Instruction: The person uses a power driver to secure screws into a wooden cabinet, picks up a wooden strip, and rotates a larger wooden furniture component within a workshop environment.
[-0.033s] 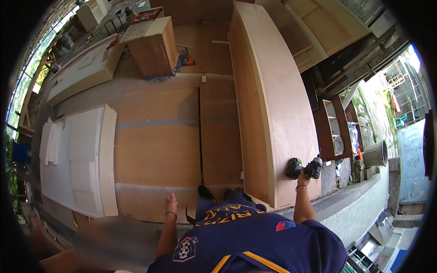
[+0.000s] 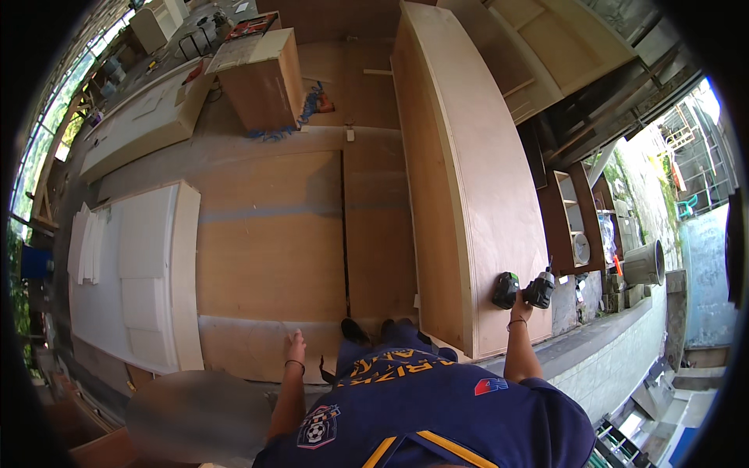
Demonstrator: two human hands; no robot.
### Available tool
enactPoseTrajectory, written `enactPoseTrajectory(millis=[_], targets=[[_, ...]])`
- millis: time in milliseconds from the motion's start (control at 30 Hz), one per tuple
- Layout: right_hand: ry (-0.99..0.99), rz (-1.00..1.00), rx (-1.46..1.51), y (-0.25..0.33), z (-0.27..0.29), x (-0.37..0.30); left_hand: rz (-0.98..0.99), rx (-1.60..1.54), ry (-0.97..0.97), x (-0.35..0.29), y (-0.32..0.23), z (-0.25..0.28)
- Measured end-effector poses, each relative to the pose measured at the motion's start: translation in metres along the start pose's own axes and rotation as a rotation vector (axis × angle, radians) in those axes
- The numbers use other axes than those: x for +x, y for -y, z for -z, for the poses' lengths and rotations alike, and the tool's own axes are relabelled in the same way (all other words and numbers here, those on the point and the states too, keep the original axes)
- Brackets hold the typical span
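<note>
My right hand (image 2: 520, 309) is wrapped round the handle of a black and grey cordless drill (image 2: 538, 289), whose battery end (image 2: 505, 290) sticks out to the left. The drill is over the near end of a long, pale plywood cabinet panel (image 2: 499, 195); whether it touches the wood I cannot tell. My left hand (image 2: 296, 345) hangs low over the board floor, its fingers loosely stretched, with nothing in it.
Brown boards (image 2: 269, 257) cover the floor ahead. A white-topped cabinet piece (image 2: 184, 273) lies at left. Farther off stands a wooden box (image 2: 269, 86), with a blue hose (image 2: 310, 101) beside it. A grey bucket (image 2: 641, 265) and a low ledge (image 2: 585, 337) are at right.
</note>
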State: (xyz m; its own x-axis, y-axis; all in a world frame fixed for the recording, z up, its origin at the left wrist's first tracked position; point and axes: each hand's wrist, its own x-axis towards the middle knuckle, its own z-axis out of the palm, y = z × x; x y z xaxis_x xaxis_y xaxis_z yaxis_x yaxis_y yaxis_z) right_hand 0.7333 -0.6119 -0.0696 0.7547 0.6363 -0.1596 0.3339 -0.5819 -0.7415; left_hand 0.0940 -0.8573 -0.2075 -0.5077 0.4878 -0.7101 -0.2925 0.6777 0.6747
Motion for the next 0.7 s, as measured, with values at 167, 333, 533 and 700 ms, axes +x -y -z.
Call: enactPoseTrajectory(millis=[167,333,533,700], targets=[[-0.14,0.073,0.33,-0.038,0.008,-0.006,0.043,0.075,0.115,-0.008,-0.142,-0.096],[-0.404,-0.144,0.014,-0.031,-0.007,-0.008,-0.14,0.054,0.243,0.06,-0.24,-0.169],[-0.464,-0.442,-0.299,0.038,-0.059,-0.033,-0.158,0.309,0.088,0.177,-0.279,-0.182],[-0.306,-0.356,-0.486,0.145,-0.203,-0.03,-0.023,0.332,-0.158,0.201,-0.237,-0.111]])
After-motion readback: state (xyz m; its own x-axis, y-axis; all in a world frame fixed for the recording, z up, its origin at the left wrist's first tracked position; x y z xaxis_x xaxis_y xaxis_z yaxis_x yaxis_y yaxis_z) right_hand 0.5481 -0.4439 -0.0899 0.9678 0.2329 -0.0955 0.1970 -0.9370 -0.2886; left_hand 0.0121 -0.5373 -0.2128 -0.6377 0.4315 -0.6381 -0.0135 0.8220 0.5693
